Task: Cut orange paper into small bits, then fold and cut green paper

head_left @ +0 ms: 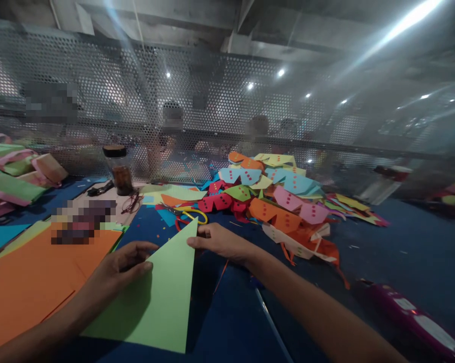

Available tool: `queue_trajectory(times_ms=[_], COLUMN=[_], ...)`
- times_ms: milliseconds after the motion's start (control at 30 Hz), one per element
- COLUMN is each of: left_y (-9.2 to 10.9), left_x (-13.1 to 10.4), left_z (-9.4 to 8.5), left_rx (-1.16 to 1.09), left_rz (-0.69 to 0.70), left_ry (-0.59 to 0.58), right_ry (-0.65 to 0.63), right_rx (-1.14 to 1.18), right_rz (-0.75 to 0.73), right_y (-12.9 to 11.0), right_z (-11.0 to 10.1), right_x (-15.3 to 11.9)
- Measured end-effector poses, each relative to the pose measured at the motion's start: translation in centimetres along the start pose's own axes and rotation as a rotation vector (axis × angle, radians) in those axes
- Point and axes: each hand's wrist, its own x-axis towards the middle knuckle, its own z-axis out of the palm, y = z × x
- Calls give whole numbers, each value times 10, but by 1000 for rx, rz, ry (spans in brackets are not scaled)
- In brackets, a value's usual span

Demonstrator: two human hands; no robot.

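Note:
A light green sheet of paper [167, 307] is between my two hands, its slanted upper edge rising to a pointed corner at the top right. My left hand [131, 262] grips the slanted edge, thumb on the near face and fingers behind. Near the upper right corner, my right hand [212, 239] pinches the sheet between thumb and fingers. Just beyond that corner lie scissors [197, 214] with yellow and red handles. Large orange sheets [34, 282] lie beside my left forearm.
A heap of folded, cut coloured paper pieces [287, 201] lies ahead to the right. A dark-lidded jar [121, 176] and glasses [131, 201] stand at the back left. A purple device [412, 317] rests at the right. A perforated metal screen [212, 106] rises behind the blue table.

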Motion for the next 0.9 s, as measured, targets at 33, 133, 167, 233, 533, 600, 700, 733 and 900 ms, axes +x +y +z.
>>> queue_trajectory(times_ms=[33, 133, 167, 233, 533, 600, 700, 733, 900], left_y=[-1, -3, -3, -2, 9, 10, 13, 15, 15], left_x=[0, 1, 1, 1, -21, -27, -33, -34, -35], left_z=[0, 2, 2, 3, 2, 1, 0, 0, 1], left_rx=[-8, -33, -30, -7, 123, 170, 284, 316, 355], left_rz=[-3, 7, 20, 54, 106, 150, 242, 284, 367], left_ry=[9, 21, 28, 46, -107, -172, -214, -223, -239], right_ry=[1, 27, 45, 89, 299, 341, 377, 378, 407], right_rx=[-7, 6, 10, -3, 20, 27, 64, 82, 108], right_rz=[-3, -19, -21, -22, -33, -38, -56, -63, -67], right_y=[0, 1, 1, 1, -3, -2, -1, -1, 1], right_z=[1, 5, 7, 9, 16, 15, 15, 14, 14], right_x=[0, 0, 0, 0, -1, 0, 2, 2, 3])
